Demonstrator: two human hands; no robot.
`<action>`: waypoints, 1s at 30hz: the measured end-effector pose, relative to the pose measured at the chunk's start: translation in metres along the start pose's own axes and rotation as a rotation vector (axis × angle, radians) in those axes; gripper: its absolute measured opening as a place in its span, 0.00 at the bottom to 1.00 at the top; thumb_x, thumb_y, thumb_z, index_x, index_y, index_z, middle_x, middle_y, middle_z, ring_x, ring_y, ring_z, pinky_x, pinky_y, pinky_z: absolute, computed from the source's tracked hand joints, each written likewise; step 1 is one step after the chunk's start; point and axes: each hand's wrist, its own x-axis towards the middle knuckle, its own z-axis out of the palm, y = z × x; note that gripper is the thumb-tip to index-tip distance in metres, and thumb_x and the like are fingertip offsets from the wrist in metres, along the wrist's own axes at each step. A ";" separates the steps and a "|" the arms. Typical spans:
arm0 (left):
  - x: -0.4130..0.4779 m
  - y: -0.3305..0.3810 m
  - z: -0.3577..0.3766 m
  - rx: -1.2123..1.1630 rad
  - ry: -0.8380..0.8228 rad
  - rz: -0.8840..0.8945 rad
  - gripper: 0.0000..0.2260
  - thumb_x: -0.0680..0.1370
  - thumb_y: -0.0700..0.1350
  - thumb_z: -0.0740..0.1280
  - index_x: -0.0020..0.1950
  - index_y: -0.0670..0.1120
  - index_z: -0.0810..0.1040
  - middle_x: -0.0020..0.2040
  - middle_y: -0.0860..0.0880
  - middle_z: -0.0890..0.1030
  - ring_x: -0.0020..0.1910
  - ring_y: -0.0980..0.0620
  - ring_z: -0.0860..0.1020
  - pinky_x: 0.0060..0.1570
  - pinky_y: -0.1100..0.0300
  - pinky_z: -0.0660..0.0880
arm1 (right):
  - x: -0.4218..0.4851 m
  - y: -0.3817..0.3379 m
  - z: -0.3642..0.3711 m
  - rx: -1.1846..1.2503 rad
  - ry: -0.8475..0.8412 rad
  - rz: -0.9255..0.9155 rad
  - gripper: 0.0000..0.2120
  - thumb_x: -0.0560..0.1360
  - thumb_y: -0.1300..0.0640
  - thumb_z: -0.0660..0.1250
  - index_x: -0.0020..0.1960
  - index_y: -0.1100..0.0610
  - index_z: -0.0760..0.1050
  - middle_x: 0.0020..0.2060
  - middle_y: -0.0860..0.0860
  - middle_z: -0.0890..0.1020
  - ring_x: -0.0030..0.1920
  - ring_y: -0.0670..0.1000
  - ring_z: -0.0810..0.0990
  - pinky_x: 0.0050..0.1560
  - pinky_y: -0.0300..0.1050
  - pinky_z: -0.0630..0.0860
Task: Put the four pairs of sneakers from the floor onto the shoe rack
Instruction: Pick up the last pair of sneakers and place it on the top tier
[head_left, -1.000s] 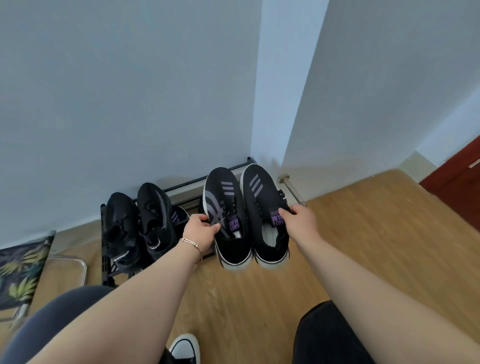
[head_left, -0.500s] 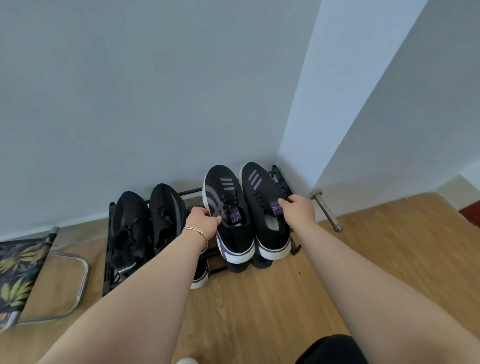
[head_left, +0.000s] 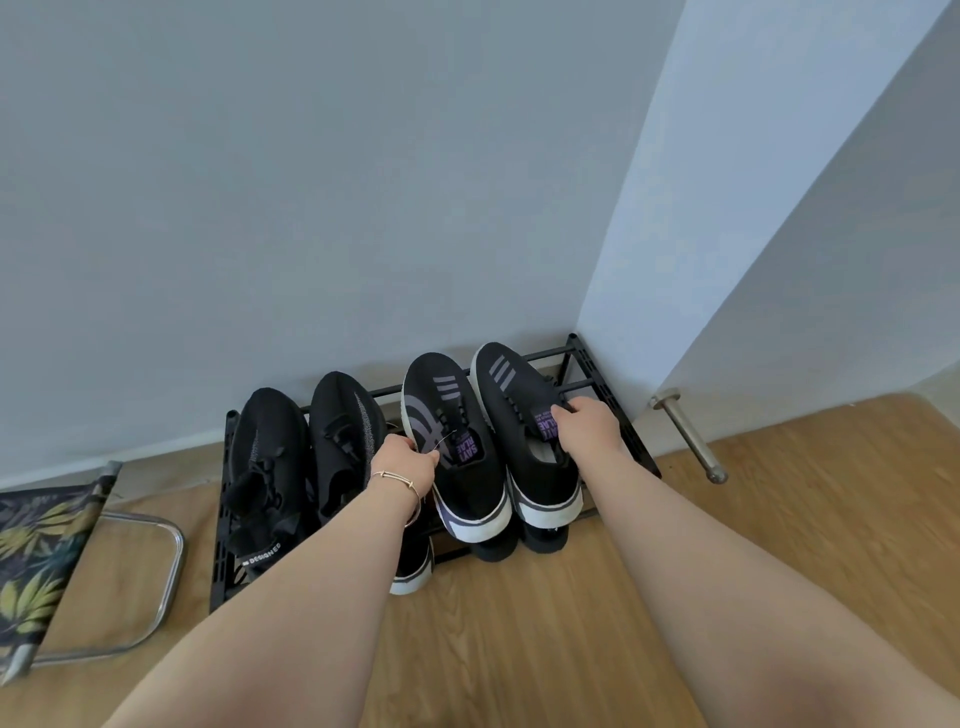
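Note:
A low black metal shoe rack (head_left: 597, 374) stands against the wall. On the right half of its top shelf lies a pair of black sneakers with grey stripes and white soles. My left hand (head_left: 402, 465) grips the collar of the left striped sneaker (head_left: 457, 457). My right hand (head_left: 587, 428) grips the tongue of the right striped sneaker (head_left: 524, 415). An all-black knit pair (head_left: 306, 457) sits on the left half of the top shelf. Heels of other dark sneakers (head_left: 493, 545) stick out from the lower shelf; one has a white sole (head_left: 413, 577).
A folding stool (head_left: 47, 561) with a leaf-print seat and chrome frame stands left of the rack. A metal doorstop rod (head_left: 688, 439) lies on the wooden floor to the right. A wall corner juts out just behind the rack's right end.
Both hands have carried the striped pair forward from above the floor onto the rack's top shelf. The view has shifted closer to the rack.

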 end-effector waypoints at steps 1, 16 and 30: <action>0.000 0.001 0.001 0.008 0.007 0.001 0.15 0.76 0.45 0.71 0.61 0.40 0.78 0.55 0.42 0.83 0.55 0.40 0.81 0.58 0.50 0.79 | 0.001 0.000 0.001 -0.002 0.005 -0.001 0.18 0.81 0.54 0.62 0.32 0.54 0.67 0.34 0.51 0.74 0.41 0.56 0.74 0.38 0.45 0.66; 0.002 0.011 0.018 0.041 0.099 -0.027 0.18 0.78 0.46 0.68 0.65 0.40 0.74 0.62 0.39 0.80 0.61 0.37 0.78 0.63 0.49 0.76 | 0.010 0.004 0.004 -0.008 0.075 -0.059 0.17 0.80 0.54 0.62 0.33 0.54 0.68 0.38 0.54 0.77 0.41 0.56 0.74 0.36 0.45 0.66; -0.004 0.016 0.015 0.100 0.069 -0.024 0.17 0.81 0.47 0.62 0.66 0.40 0.75 0.63 0.39 0.80 0.61 0.38 0.78 0.62 0.50 0.75 | 0.009 -0.002 0.010 -0.158 0.065 -0.075 0.11 0.82 0.50 0.59 0.51 0.57 0.74 0.51 0.58 0.81 0.51 0.60 0.79 0.40 0.45 0.69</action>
